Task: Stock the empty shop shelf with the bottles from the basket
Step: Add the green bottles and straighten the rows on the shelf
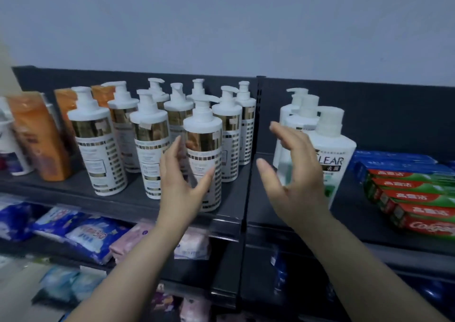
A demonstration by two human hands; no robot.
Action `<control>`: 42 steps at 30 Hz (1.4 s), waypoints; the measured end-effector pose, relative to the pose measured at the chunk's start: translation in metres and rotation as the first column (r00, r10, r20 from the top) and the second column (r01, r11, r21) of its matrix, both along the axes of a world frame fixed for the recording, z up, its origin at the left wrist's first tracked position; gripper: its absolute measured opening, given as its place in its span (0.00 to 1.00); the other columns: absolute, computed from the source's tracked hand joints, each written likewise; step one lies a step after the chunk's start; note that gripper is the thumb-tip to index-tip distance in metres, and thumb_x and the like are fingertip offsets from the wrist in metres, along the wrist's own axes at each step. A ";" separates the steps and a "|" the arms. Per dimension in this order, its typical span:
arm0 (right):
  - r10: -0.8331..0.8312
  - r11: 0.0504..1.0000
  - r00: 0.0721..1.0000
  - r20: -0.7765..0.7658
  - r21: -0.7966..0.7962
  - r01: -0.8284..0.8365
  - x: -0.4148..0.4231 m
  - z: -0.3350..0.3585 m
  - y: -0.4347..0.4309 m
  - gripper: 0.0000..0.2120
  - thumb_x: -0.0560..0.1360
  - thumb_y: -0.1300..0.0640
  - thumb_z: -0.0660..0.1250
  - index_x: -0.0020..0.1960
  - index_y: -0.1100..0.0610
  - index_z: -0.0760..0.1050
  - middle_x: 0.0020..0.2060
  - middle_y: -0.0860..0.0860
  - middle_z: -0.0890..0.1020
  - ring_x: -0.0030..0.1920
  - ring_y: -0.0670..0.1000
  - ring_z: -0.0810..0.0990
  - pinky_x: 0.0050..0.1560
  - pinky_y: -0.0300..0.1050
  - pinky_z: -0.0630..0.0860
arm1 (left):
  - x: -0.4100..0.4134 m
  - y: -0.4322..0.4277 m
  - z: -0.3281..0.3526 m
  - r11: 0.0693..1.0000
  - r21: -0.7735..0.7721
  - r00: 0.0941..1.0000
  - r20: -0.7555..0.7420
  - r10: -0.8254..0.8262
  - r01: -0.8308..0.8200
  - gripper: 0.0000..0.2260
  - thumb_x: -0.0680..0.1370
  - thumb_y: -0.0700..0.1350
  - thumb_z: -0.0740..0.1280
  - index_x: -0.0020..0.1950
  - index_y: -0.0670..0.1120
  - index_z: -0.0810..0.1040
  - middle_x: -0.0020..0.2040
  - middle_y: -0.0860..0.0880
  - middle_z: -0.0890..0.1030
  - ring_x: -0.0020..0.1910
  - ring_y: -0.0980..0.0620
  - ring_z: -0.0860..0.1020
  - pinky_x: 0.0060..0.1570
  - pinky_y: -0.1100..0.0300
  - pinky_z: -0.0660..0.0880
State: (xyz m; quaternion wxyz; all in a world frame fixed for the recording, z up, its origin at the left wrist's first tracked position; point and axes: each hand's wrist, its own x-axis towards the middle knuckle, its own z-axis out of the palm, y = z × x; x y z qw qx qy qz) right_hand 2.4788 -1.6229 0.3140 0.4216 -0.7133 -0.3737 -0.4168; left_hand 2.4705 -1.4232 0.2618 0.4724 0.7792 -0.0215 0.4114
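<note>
**Open hands at the stocked pump bottles on the top shelf**

The front white cylindrical plastic pump bottle with a gold band (203, 137) stands upright near the front edge of the dark grey metal shelf (138, 200). Behind and to its left, a cluster of matching white pump bottles (98, 144) stands upright in rough rows. The left hand (181, 184) is raised in front of the front bottle. Its fingers (172, 149) are straight and close together, and the thumb is spread towards the bottle's right side. Whether the palm touches the bottle cannot be told. The right hand (294, 174) is held apart from that bottle, fingers straight and nearly together, thumb spread wide, gripping nothing. It is in front of a white flat-sided plastic bottle with a green label (333, 149) in the neighbouring shelf bay. Orange plastic bottles (41, 137) stand at the far left, and red-and-green cardboard toothpaste boxes (418, 198) lie stacked at the far right. Soft blue and pink wrapped packs (93, 238) fill the shelf below
</note>
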 end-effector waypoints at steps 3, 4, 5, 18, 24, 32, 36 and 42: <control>-0.022 0.998 0.958 -0.286 -0.056 0.006 0.028 0.028 0.035 0.27 0.77 0.59 0.66 0.74 0.53 0.62 0.66 0.48 0.70 0.68 0.45 0.67 0.70 0.45 0.65 | 0.011 0.022 -0.004 0.979 -0.019 0.961 -0.186 -0.203 0.203 0.37 0.72 0.48 0.75 0.75 0.53 0.59 0.68 0.59 0.71 0.66 0.65 0.70 0.66 0.62 0.69; -0.049 0.997 0.934 -0.355 -0.072 0.025 0.042 0.042 0.045 0.28 0.77 0.58 0.66 0.75 0.51 0.60 0.68 0.49 0.68 0.69 0.46 0.66 0.70 0.46 0.64 | 0.016 0.029 -0.005 0.971 -0.023 0.939 -0.252 -0.235 0.237 0.37 0.71 0.49 0.75 0.75 0.53 0.60 0.67 0.58 0.73 0.65 0.62 0.72 0.66 0.57 0.71; -0.075 0.995 0.912 -0.404 -0.090 0.042 0.058 0.057 0.053 0.29 0.77 0.57 0.66 0.75 0.50 0.60 0.70 0.50 0.67 0.70 0.47 0.66 0.70 0.45 0.63 | 0.021 0.035 -0.004 0.966 -0.026 0.915 -0.314 -0.254 0.259 0.37 0.70 0.51 0.76 0.74 0.53 0.61 0.66 0.57 0.75 0.64 0.59 0.74 0.65 0.52 0.72; -0.415 0.731 0.748 -0.517 -0.680 -0.065 0.156 0.119 0.091 0.34 0.72 0.53 0.73 0.73 0.52 0.63 0.69 0.50 0.68 0.61 0.48 0.70 0.57 0.40 0.67 | 0.048 0.050 -0.005 0.861 -0.070 0.761 -0.434 -0.482 0.504 0.30 0.66 0.51 0.79 0.63 0.61 0.68 0.55 0.63 0.80 0.54 0.68 0.77 0.55 0.62 0.77; -0.440 0.707 0.747 -0.499 -0.705 -0.054 0.162 0.124 0.076 0.32 0.70 0.48 0.75 0.70 0.50 0.66 0.66 0.48 0.71 0.59 0.48 0.72 0.57 0.42 0.70 | 0.052 0.042 -0.007 0.810 -0.132 0.693 -0.453 -0.561 0.571 0.34 0.65 0.52 0.79 0.66 0.58 0.68 0.57 0.58 0.81 0.57 0.59 0.79 0.58 0.50 0.77; -0.405 0.691 0.784 -0.470 -0.719 -0.073 0.170 0.125 0.072 0.23 0.68 0.51 0.76 0.60 0.46 0.72 0.56 0.46 0.75 0.56 0.49 0.75 0.45 0.37 0.71 | 0.045 0.021 -0.010 0.841 -0.145 0.727 -0.439 -0.527 0.522 0.34 0.61 0.57 0.78 0.63 0.60 0.68 0.54 0.60 0.81 0.54 0.63 0.79 0.56 0.53 0.79; -0.393 0.673 0.793 -0.466 -0.733 -0.097 0.171 0.126 0.066 0.20 0.70 0.53 0.74 0.59 0.46 0.72 0.56 0.47 0.74 0.56 0.51 0.75 0.46 0.38 0.72 | 0.045 0.014 -0.010 0.864 -0.129 0.756 -0.434 -0.490 0.486 0.33 0.60 0.59 0.77 0.62 0.61 0.68 0.53 0.61 0.81 0.53 0.64 0.79 0.55 0.54 0.79; -0.412 0.686 0.735 -0.538 -0.714 -0.139 0.170 0.144 0.061 0.36 0.68 0.46 0.75 0.72 0.42 0.63 0.59 0.46 0.74 0.58 0.50 0.75 0.60 0.45 0.70 | 0.050 0.015 -0.006 0.871 -0.171 0.765 -0.420 -0.488 0.461 0.36 0.59 0.67 0.72 0.65 0.61 0.67 0.52 0.62 0.80 0.49 0.68 0.78 0.46 0.67 0.76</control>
